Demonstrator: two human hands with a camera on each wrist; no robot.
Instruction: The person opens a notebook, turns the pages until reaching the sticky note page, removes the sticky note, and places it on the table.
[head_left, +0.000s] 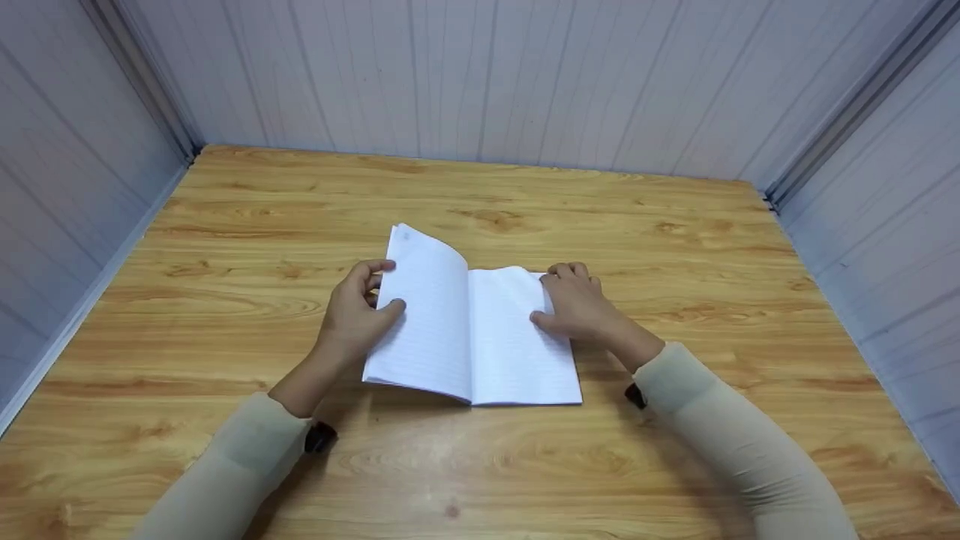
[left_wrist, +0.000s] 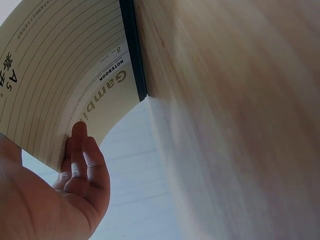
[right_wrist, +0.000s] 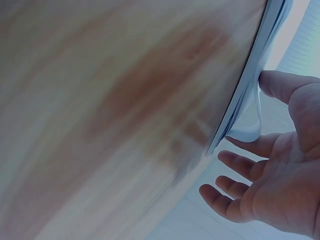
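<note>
An open notebook (head_left: 517,360) with ruled white pages lies on the wooden table, its left half raised off the surface. My left hand (head_left: 358,319) grips the outer edge of that raised half, thumb on the page and fingers behind against the tan lined cover (left_wrist: 55,65), which carries printed lettering and a dark spine strip. At the right half, my right hand (head_left: 576,304) pinches a lifted page (right_wrist: 250,112) between thumb and index finger; the page bulges there. The other fingers (right_wrist: 220,202) of that hand are spread apart, beyond the notebook's edge.
The wood-grain table (head_left: 495,480) extends around the notebook on all sides. Pale panelled walls (head_left: 450,82) close off its back, left and right. Both forearms wear light sleeves (head_left: 255,442), with a small black device (head_left: 321,436) under the left wrist.
</note>
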